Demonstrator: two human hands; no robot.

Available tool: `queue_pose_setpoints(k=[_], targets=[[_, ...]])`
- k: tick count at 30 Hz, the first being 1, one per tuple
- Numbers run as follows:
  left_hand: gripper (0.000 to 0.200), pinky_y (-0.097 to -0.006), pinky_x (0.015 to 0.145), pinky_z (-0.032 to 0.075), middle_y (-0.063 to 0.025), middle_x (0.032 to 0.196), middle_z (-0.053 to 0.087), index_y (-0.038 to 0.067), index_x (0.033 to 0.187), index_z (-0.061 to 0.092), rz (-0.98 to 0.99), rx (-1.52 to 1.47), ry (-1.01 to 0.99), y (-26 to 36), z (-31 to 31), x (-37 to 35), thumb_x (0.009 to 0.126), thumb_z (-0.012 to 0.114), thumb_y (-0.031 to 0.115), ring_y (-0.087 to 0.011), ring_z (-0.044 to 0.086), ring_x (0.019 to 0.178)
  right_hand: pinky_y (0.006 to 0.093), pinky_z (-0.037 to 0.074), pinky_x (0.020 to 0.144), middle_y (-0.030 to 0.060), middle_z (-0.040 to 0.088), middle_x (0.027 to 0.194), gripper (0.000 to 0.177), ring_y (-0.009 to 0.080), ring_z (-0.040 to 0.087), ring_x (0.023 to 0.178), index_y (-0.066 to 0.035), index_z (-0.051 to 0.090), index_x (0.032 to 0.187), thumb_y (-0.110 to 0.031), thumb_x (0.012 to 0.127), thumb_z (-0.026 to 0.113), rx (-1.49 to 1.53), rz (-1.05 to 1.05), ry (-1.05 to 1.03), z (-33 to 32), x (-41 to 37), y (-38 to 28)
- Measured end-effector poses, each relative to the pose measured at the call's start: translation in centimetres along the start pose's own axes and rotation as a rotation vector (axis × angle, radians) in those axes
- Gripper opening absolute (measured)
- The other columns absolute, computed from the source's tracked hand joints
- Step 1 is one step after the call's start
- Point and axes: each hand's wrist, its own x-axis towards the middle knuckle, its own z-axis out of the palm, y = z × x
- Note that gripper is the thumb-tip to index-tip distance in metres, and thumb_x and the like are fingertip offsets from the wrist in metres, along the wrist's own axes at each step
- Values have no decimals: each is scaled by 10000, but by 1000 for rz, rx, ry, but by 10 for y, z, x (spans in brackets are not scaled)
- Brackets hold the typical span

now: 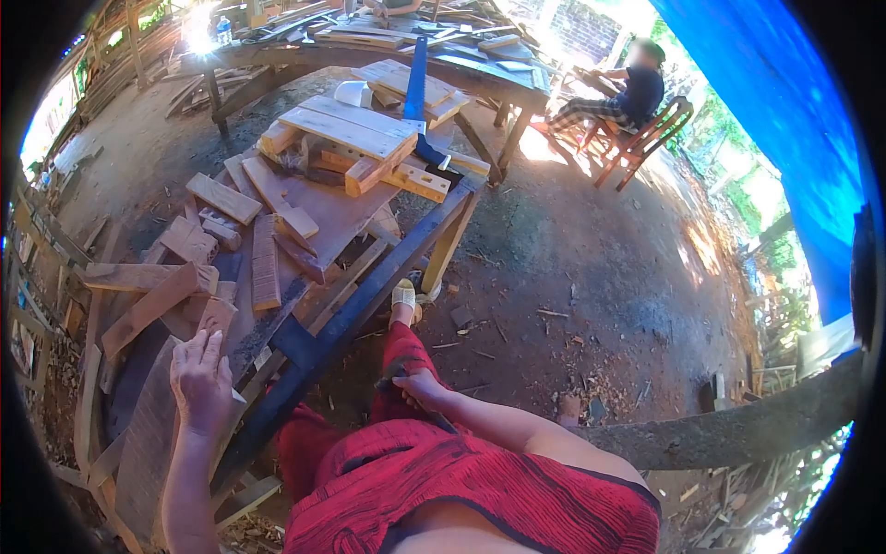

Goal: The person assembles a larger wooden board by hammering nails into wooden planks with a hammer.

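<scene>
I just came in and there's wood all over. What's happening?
A person in red is at a bench strewn with wood blocks. Their left hand lies flat on a board at the bench's near end. The right hand rests on their leg. Another person sits on a chair farther back.

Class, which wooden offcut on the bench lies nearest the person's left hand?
The short reddish-brown offcut just beyond the fingertips of the left hand; the paler blocks lie farther up the bench.
</scene>
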Motion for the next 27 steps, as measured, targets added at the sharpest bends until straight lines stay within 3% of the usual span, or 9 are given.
queue_pose_setpoints(k=[27], targets=[[505,-424,917,439,-160,1190,582,16,1201,603,-30,0,-75,3,-1,2,709,682,98,-329,522,1028,306,402,413,36,549,648,296,149,513,477,-57,565,820,-339,885,627,-6,-33,-29,-3,2,2]])
